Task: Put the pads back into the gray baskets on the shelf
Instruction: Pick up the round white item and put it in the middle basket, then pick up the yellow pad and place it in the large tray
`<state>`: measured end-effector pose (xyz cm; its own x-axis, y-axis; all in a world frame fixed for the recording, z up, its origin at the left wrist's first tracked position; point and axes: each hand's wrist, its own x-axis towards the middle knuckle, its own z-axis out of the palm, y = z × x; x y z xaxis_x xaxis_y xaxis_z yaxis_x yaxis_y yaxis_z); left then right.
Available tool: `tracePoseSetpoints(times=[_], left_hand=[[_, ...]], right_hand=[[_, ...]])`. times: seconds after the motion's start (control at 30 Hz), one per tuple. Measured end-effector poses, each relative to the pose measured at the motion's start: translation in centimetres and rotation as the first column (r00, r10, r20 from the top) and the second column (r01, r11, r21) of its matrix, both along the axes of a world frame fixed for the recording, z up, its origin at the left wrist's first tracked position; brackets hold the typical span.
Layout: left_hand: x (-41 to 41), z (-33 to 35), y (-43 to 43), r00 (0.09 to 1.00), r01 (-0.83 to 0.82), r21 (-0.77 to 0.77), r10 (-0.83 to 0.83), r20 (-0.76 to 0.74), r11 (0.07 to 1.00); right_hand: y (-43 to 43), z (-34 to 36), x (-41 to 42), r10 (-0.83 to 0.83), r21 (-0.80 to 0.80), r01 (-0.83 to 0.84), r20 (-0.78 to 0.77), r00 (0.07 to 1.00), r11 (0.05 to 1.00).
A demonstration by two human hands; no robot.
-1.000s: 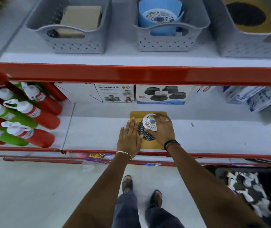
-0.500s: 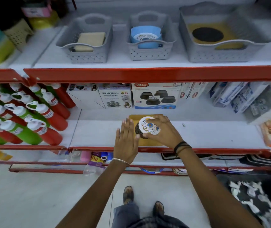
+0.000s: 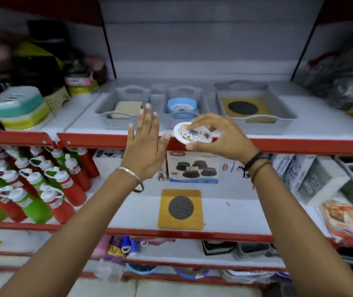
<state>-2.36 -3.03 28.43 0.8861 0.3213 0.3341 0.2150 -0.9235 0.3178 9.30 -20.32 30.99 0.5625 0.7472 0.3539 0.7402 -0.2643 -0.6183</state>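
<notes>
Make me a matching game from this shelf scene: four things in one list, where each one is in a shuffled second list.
Things:
1. round white patterned pad
2. yellow square pad with a dark circle
3. blue round pads
4. beige pad

Places:
A. left gray basket
B. lower shelf, lying flat
C. in the right hand
D. middle gray basket

Pairs: 1-C, 2-B, 3-D, 4-A
</notes>
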Motion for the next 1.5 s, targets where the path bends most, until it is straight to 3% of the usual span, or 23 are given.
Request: tracePoseSetpoints(times=[0.13, 0.33, 0.47, 0.57, 0.73, 0.97, 1.03, 1.13, 1.23, 1.3, 1.37, 1.5], left_hand=[[4.1, 4.4, 2.7, 1.0, 0.019, 0.067, -0.017, -0.021, 0.998], [10.4, 6.5, 6.0, 0.98, 0.128, 0.148, -0.103, -0.169, 0.981], [13.3, 6.0, 7.2, 0.989, 0.027, 0.109, -0.011, -0.148, 0.994], [15.0, 5.6, 7.6, 0.982, 0.105, 0.116, -0.084, -0.172, 0.988], [16.2, 5.2, 7.2, 0.927, 0.136, 0.247, -0.035, -0.374, 0.959], [16.8, 5.5, 6.7, 0.934, 0.112, 0.244, -0.019, -0.357, 0.963], [16.5, 5.5, 6.5, 0.965, 0.095, 0.168, -0.049, -0.257, 0.981], [14.6, 5.1, 5.5, 0.99, 0.108, 0.025, -0.11, 0.092, 0.994], [11.7, 4.4, 3.6, 0.889, 0.198, -0.048, -0.159, 0.429, 0.979], [9.3, 3.3, 2.0, 0.804, 0.251, -0.118, -0.139, 0.578, 0.961], [6.6, 1.4, 0.3, 0.759, 0.253, -0.148, -0.101, 0.643, 0.956], [2.1, -4.3, -1.4, 0.826, 0.232, -0.21, -0.078, 0.558, 0.95]], right_hand=[[3.0, 3.3, 4.3, -0.064, 0.062, 0.061, 0.045, 0.997, 0.996], [8.3, 4.1, 10.5, -0.155, -0.166, 0.167, 0.081, 0.985, 0.972], [10.4, 2.8, 12.1, -0.14, -0.224, 0.152, 0.067, 0.988, 0.963], [11.0, 2.0, 12.8, -0.113, -0.273, 0.129, 0.075, 0.991, 0.953], [11.5, 1.4, 13.8, -0.088, -0.403, 0.2, 0.281, 0.956, 0.893], [11.3, 0.9, 14.2, -0.143, -0.311, 0.27, 0.375, 0.916, 0.911], [10.7, 1.3, 13.6, -0.187, -0.162, 0.262, 0.371, 0.909, 0.951], [9.2, 2.1, 11.6, -0.261, 0.082, 0.248, 0.342, 0.902, 0.965], [7.2, 2.3, 8.1, -0.298, 0.346, 0.177, 0.337, 0.893, 0.921], [5.9, 1.4, 5.3, -0.303, 0.445, 0.151, 0.295, 0.906, 0.883], [4.7, -0.4, 2.7, -0.269, 0.489, 0.15, 0.183, 0.946, 0.859], [3.0, -6.1, -0.8, -0.214, 0.428, 0.207, -0.034, 0.976, 0.88]])
